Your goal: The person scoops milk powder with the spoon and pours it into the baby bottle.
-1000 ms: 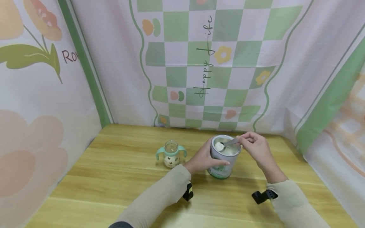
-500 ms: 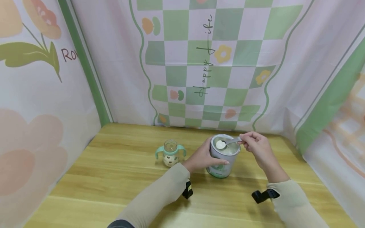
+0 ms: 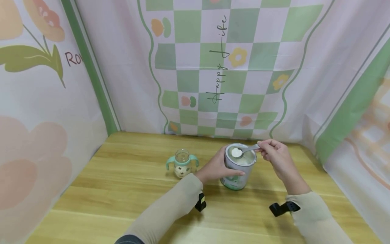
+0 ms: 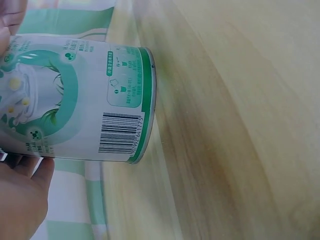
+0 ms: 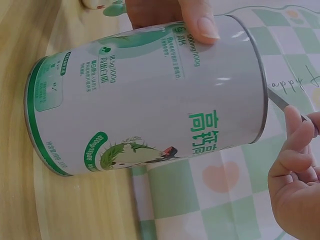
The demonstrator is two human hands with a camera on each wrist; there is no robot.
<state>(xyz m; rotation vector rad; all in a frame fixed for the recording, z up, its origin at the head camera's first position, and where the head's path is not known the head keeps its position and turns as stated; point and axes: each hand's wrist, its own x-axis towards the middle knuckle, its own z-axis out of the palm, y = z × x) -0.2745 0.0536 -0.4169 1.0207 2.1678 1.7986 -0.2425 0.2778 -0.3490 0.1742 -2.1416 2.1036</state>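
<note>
An open tin of milk powder [image 3: 238,169] stands on the wooden table [image 3: 128,189], white with green print [image 4: 75,100] [image 5: 150,100]. My left hand [image 3: 217,166] grips its side, thumb across the front [image 5: 199,20]. My right hand [image 3: 275,157] pinches the handle of a metal spoon [image 3: 246,149] whose bowl, heaped with white powder, hovers over the tin's mouth. In the right wrist view only a bit of the handle [image 5: 280,102] shows. A small baby bottle [image 3: 182,164] with teal handles and no lid stands left of the tin.
Patterned cloth walls [image 3: 219,67] close in the table at the back and both sides. Bare tabletop lies left of the bottle and in front of my forearms.
The spoonful of powder has risen slightly above the tin's mouth. My left hand, the tin and the bottle have stayed put.
</note>
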